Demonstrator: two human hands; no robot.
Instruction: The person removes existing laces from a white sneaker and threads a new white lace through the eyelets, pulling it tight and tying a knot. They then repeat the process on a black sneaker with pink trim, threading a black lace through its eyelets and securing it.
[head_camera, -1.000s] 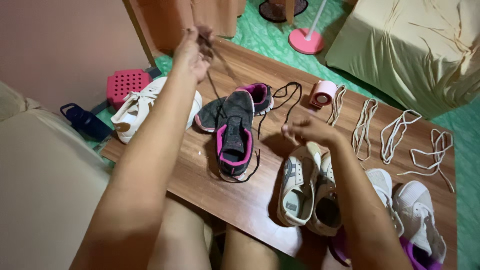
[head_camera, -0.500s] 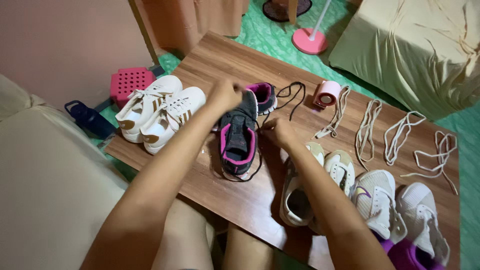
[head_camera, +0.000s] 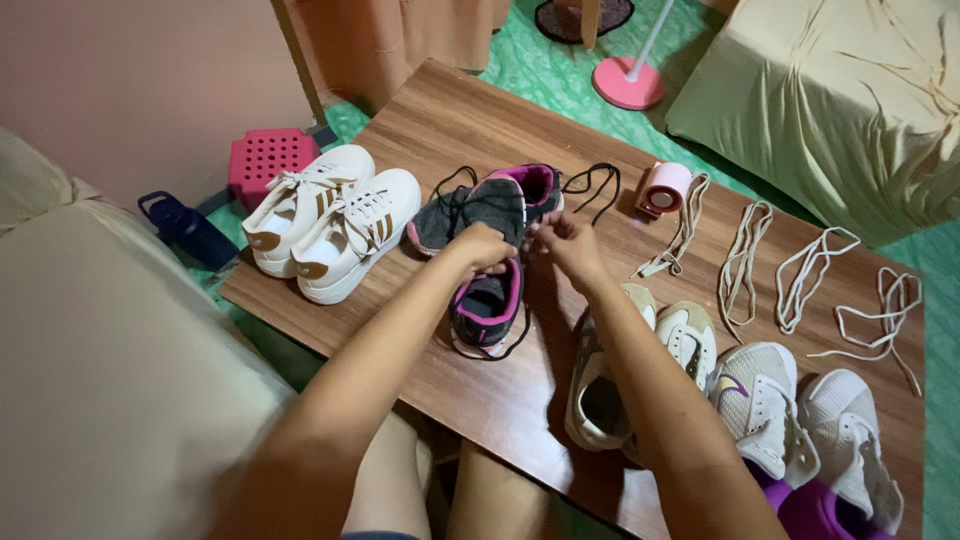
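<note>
sneaker seemingly between both hands

purple shoe cut off; fingers' grip hidden

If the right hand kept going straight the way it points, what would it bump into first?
The right hand points up-left over the wooden table. It would probably first meet the far dark grey and pink sneaker just beyond its fingertips, though depth is hard to judge.

Wooden desk carried white-tan sneakers, grey-pink shoes, cream pair, white-purple pair, pink tape roll, black lace, four white laces.
</note>
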